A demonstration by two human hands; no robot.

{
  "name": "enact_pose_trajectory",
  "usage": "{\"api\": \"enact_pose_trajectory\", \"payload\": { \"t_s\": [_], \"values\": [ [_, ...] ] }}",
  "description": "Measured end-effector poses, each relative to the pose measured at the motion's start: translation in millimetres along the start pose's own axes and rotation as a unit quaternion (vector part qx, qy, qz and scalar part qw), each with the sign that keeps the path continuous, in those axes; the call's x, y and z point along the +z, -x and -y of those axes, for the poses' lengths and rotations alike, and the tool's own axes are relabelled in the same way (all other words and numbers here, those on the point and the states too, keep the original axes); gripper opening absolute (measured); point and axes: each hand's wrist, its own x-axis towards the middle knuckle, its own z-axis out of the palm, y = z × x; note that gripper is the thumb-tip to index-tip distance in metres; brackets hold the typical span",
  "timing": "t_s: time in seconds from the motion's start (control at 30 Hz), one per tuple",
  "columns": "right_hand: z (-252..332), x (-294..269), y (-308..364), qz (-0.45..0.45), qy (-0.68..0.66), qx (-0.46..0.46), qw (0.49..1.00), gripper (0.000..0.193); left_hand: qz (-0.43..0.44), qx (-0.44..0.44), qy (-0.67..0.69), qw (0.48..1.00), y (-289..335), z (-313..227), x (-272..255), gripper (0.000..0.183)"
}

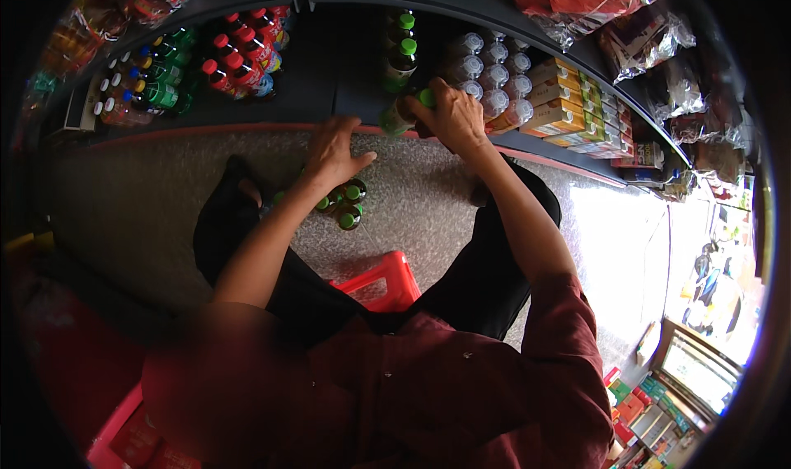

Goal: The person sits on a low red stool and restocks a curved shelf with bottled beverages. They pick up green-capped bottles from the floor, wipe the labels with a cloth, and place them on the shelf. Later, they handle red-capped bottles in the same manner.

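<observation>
Dark shelf (pixel 329 82), green-capped bottle (pixel 404 111) under right hand (pixel 453 115)

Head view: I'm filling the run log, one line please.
right hand: grips green-capped bottle | left hand: open, above floor bottles | low shelf

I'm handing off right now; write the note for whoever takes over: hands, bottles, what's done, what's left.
Right hand: grip closed on a green-capped bottle at the front edge of the low shelf.
Left hand: open, resting over the green-capped bottles on the floor, holding nothing.
Done: two green-capped bottles on the shelf stand behind the held one.
Left: the floor bottles are not yet shelved.
Nearby: red-capped bottles to the left, clear bottles to the right, red stool beneath the person.
</observation>
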Motion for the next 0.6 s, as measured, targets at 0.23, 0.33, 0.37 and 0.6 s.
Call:
{"api": "enact_pose_trajectory", "payload": {
  "t_s": [0.23, 0.33, 0.37, 0.6],
  "values": [
    [-13, 36, -43, 0.050, 0.051, 0.019, 0.997, 0.060, 0.047, -0.028, 0.007, 0.998, 15, 8, -15, 0.054],
    [-17, 47, -50, 0.050, 0.058, 0.015, 0.997, 0.062, 0.053, -0.028, 0.006, 0.998, 21, 17, -16, 0.052],
    [-19, 52, -53, 0.041, 0.072, 0.011, 0.997, 0.062, 0.060, -0.028, 0.002, 0.998, 22, 19, -18, 0.052],
    [-25, 60, -71, 0.056, 0.063, 0.032, 0.996, 0.061, 0.117, -0.024, -0.033, 0.992, 25, 17, -23, 0.053]
  ]
}}
